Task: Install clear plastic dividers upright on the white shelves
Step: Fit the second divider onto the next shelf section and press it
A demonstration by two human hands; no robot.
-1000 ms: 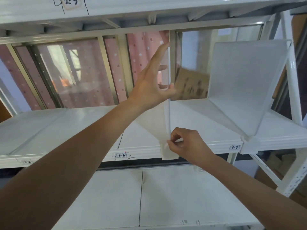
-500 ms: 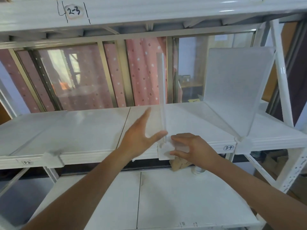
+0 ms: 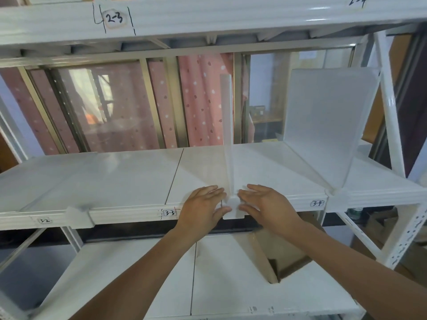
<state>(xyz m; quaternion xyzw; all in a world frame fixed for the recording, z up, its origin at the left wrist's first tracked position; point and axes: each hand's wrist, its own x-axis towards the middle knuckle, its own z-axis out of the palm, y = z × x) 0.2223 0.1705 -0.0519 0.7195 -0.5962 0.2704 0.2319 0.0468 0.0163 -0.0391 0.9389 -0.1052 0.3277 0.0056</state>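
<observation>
Head view: the clear divider [image 3: 227, 125] now stands upright on the middle shelf [image 3: 129, 179], seen edge-on, with its front clip [image 3: 233, 207] hooked over the shelf lip between the labels 3-3 [image 3: 169, 212] and 3-4 [image 3: 316, 203]. One second ago the left hand [image 3: 203, 207] was raised against the panel's upper part and the right hand [image 3: 265, 205] pinched the clip; both hands have since come down to the shelf edge. They lie flat either side of the clip, fingers extended and loosely together, thumbs touching or just beside the clip faces; neither hand grips anything.

Judgement: the panel holds its position without support, so this divider is probably seated, and the hands are pressing or checking the clip before release.

A second divider [image 3: 323, 125] stands upright further right, near the end post [image 3: 390, 116]. A third clip [image 3: 79, 217] sits on the lip near the label 3-2 [image 3: 44, 220]; any panel attached to it cannot be made out.

Surface: white panels with a visible seam, otherwise bare. Behind the rack are a window frame [image 3: 171, 100] and pink dotted curtains [image 3: 203, 100]. Below, a cardboard box [image 3: 280, 257] shows past the lower shelf [image 3: 231, 285]
</observation>
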